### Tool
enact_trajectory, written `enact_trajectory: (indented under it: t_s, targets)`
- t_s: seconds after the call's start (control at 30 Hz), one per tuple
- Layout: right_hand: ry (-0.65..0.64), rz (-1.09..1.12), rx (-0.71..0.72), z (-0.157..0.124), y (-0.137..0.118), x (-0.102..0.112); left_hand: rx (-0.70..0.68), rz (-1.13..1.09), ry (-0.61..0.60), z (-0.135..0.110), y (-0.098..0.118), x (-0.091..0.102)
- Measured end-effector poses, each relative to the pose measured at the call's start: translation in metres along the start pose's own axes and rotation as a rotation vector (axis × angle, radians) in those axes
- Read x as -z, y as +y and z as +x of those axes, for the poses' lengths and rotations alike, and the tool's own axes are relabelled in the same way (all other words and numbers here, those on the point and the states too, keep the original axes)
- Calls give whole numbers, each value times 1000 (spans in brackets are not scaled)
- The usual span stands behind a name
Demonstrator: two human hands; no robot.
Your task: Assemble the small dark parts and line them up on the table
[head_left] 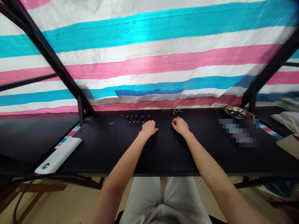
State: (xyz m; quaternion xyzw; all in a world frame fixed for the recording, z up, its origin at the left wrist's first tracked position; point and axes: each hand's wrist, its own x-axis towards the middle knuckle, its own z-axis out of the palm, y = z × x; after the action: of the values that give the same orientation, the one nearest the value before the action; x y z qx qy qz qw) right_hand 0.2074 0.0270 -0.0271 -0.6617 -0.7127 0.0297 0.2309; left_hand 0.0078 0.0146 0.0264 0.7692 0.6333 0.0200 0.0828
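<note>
Over the black table [158,155], my left hand [149,128] is curled with the knuckles up and the thumb pointing right. Its fingertips are hidden, so whatever they hold does not show. Just beyond it stands a small dark cylinder [142,119] with a pale end, and more such cylinders [133,119] line up to its left. My right hand [181,125] is closed in a pinch, with a small dark thing [174,123] at the fingertips, too small to name. Past that hand lie a small clear piece [174,111] and a thin white strand [178,110].
A row of tiny pale pieces [165,109] lies at the table's back edge. At the right are a shiny metal dish [238,112] and a blurred-out item [238,133]. A long white device [59,155] lies at the left edge. Slanted black frame bars [50,59] flank a striped sheet [149,62].
</note>
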Motion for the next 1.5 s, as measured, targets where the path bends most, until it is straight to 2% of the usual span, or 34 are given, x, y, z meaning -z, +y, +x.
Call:
enact_trajectory:
  t_s: [0.13,0.3,0.43,0.57,0.67,0.8,1.1,1.3,1.5]
  targets:
    - [108,83,-83,6,13,-13,-185,7,41,3,15,-12]
    - [157,105,-195,16,20,-20,-289,25,244,18,35,-34]
    - [158,104,-241,24,22,-21,-276,-40,301,37,50,-51]
    - [150,110,-262,33,25,-22,-140,-152,351,54,63,-61]
    - [137,109,-271,42,26,-22,-93,-189,336,63,71,-62]
    - [132,114,-272,53,27,-23,-110,-182,316,72,77,-59]
    - [89,144,-292,68,31,-24,-122,-143,330,90,78,-59]
    - [71,177,-306,72,34,-25,-132,-127,373,90,78,-58]
    - [97,139,-266,70,35,-27,-84,-117,417,84,77,-53]
